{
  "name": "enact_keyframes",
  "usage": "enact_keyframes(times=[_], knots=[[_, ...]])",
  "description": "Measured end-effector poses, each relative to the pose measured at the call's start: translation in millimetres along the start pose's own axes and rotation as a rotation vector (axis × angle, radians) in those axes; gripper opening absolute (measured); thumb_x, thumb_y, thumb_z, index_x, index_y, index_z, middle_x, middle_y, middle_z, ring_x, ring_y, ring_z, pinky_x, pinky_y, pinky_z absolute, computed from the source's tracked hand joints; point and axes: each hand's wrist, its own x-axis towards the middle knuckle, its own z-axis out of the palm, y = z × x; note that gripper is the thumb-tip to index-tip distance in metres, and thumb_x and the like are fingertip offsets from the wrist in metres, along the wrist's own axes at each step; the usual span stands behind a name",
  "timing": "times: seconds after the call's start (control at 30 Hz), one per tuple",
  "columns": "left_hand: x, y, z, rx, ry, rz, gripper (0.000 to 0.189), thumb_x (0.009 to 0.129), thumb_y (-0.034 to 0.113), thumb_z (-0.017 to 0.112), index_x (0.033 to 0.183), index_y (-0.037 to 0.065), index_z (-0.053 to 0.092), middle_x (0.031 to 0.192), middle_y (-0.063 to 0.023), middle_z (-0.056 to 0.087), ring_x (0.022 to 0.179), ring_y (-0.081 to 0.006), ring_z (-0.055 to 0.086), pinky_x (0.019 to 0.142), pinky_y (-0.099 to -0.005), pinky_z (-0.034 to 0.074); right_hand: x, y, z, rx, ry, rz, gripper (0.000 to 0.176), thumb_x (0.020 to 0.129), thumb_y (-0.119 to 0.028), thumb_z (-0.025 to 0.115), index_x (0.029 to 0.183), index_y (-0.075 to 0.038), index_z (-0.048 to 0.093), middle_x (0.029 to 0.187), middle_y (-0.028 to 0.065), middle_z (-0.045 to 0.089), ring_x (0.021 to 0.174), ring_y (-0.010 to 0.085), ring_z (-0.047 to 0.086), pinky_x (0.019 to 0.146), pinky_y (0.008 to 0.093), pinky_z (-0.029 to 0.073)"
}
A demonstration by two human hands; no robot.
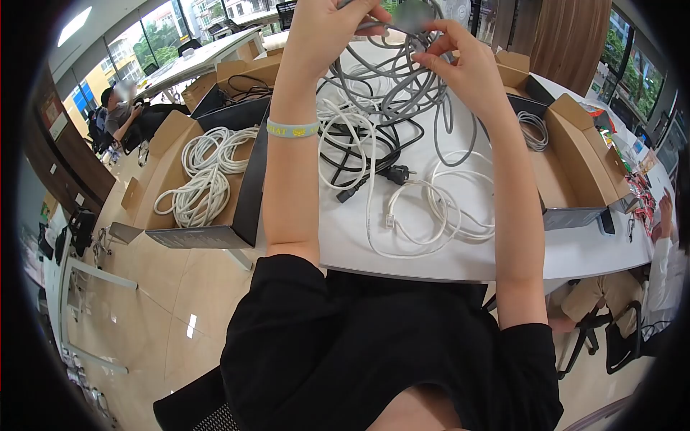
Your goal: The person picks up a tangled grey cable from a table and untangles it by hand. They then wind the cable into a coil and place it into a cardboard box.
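Two hands are busy with one tangled bundle of grey cable (424, 90), which hangs in many loose loops above the desk (345, 244). The left hand (332, 30), partly cut by the upper edge of the view, has its fingers closed on a grey strand; the right hand (467, 61) pinches other loops between thumb and fingers. I judge that the step in hand is separating or arranging these loops. The next move seems to call for a steady hold with one hand, while the other follows a single strand and frees it without pulling a knot tight. Below lie a black cable (388, 147) with its plug and several white cables (352, 108), so a low loop could catch there. The left box (248, 179) contains white coils (201, 194); the right box (575, 161) has a grey coil (533, 133).
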Motion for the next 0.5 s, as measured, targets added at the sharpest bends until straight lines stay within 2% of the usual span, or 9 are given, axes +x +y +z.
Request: enact_keyframes(times=[0.17, 0.27, 0.37, 0.43, 0.5], knots=[[-7.9, 12.7, 14.2, 0.018, -0.117, 0.039, 0.029, 0.086, 0.005, 0.053, 0.113, -0.003, 0.047, 0.07, -0.0058, 0.06, 0.062, -0.0105, 0.059, 0.058, -0.021, 0.05, -0.9, -1.7, -0.9, -0.167, -0.041, 0.016, 0.049, 0.071, -0.027, 0.072, 0.111, -0.004, 0.057, 0.067, 0.0097, 0.061, 0.061, 0.0202, 0.058, 0.055, 0.0326, 0.044], [-10.8, 16.0, 20.0, 0.037, -0.179, 0.017, 0.029, 0.085, 0.002, 0.053, 0.113, -0.003, 0.048, 0.068, -0.0057, 0.06, 0.062, -0.0095, 0.058, 0.058, -0.021, 0.048, -0.7, -5.1, -2.9, -0.31, -0.152, 0.091, 0.054, 0.071, -0.034, 0.071, 0.114, -0.006, 0.057, 0.065, 0.0105, 0.061, 0.062, 0.0244, 0.059, 0.056, 0.0351, 0.044], [-16.7, 24.4, 26.7, 0.122, -0.238, 0.018, 0.034, 0.083, -0.001, 0.051, 0.117, -0.002, 0.046, 0.066, -0.0065, 0.06, 0.061, -0.0089, 0.056, 0.057, -0.0214, 0.046, -2.7, -2.0, -2.5, -0.39, -0.131, 0.077, 0.052, 0.072, -0.04, 0.068, 0.111, -0.007, 0.057, 0.066, 0.0108, 0.061, 0.065, 0.0269, 0.061, 0.058, 0.0372, 0.046], [-19.3, 26.4, 29.2, 0.209, -0.304, 0.134, 0.039, 0.081, -0.003, 0.05, 0.12, -0.002, 0.044, 0.067, -0.0068, 0.06, 0.061, -0.0087, 0.056, 0.057, -0.0213, 0.045, -3.4, 5.6, 0.2, -0.431, -0.109, 0.086, 0.048, 0.073, -0.039, 0.067, 0.108, -0.007, 0.058, 0.067, 0.0106, 0.062, 0.066, 0.0279, 0.061, 0.059, 0.0382, 0.047], [-20.4, 30.0, 34.3, 0.211, -0.293, 0.083, 0.041, 0.081, -0.004, 0.049, 0.121, -0.001, 0.043, 0.067, -0.0069, 0.06, 0.061, -0.0086, 0.056, 0.056, -0.0213, 0.045, -3.7, 13.2, 3.7, -0.473, -0.088, 0.094, 0.044, 0.073, -0.038, 0.065, 0.105, -0.008, 0.059, 0.068, 0.0104, 0.062, 0.068, 0.029, 0.062, 0.06, 0.0393, 0.047]])
